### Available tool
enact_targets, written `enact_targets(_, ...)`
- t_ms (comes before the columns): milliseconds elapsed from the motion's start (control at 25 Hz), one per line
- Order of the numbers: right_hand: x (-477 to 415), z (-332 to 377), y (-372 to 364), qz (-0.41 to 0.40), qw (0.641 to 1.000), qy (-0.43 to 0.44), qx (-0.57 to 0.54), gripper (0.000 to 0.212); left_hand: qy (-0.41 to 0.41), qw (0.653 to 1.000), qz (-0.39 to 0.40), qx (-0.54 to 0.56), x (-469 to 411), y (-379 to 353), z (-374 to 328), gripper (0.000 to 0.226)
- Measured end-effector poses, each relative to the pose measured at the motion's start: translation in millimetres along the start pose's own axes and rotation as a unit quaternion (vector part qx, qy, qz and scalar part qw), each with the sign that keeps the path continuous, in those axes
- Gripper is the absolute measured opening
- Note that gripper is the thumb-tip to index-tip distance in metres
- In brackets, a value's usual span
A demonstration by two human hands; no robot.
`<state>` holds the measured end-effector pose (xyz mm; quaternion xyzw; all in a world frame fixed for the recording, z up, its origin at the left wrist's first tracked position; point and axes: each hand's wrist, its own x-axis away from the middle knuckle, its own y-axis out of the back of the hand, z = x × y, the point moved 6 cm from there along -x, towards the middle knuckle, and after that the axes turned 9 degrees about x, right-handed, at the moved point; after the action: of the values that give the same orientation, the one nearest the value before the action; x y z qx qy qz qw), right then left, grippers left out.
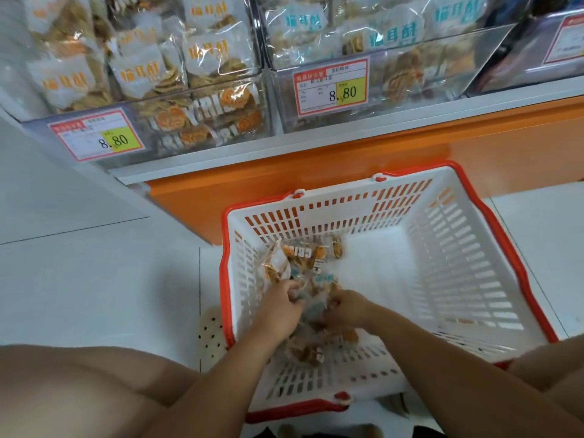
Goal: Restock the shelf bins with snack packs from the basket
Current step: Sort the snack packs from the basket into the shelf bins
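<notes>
A white slotted basket (458,254) with a red rim and handles stands on the floor below the shelf. In its near left corner lies a small heap of clear snack packs (303,260) with orange and teal print. Both my hands are down inside the basket among them. My left hand (281,308) grips packs at the left of the heap, and my right hand (347,311) grips packs just beside it. The packs under the hands are blurred. Above, a clear shelf bin with orange-print packs (202,121) sits left of a bin with teal-print packs (410,83).
Price tags reading 8.80 (98,137) (331,86) hang on the bin fronts. An orange plinth (347,165) runs under the shelf, close behind the basket. My bare knees (79,390) frame the bottom corners. White floor tiles (94,279) spread to the left.
</notes>
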<state>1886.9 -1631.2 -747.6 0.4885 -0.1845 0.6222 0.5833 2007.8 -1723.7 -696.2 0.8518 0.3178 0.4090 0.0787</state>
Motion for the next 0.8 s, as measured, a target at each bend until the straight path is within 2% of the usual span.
enact_targets(80,13.0,-3.5,26.3,-0.037,0.974,0.002,-0.222,0.043,-0.002,1.000,0.004,0.022,3.7,-0.2,-4.4,0.046)
enact_targets(200,31.2,4.2,48.5,-0.023,0.930,0.070,-0.361,0.037,0.010,0.995,0.027,0.098,8.6,-4.6,-14.7,0.051)
enact_targets(280,46.8,11.8,56.2,-0.024,0.918,0.108,-0.381,0.032,0.029,0.975,0.060,0.212,9.4,-11.0,-20.3,0.048)
enact_targets(360,59.9,14.0,60.0,-0.034,0.911,0.136,-0.387,0.026,0.039,0.940,0.096,0.326,12.9,-18.0,-29.5,0.037)
enact_targets(400,67.2,15.3,61.9,-0.037,0.904,0.146,-0.399,0.022,0.034,0.930,0.106,0.351,13.5,-20.1,-33.6,0.033)
enact_targets(800,88.1,7.2,70.6,-0.055,0.868,0.172,-0.463,0.028,0.026,0.911,0.123,0.393,27.4,-29.1,-55.9,0.034)
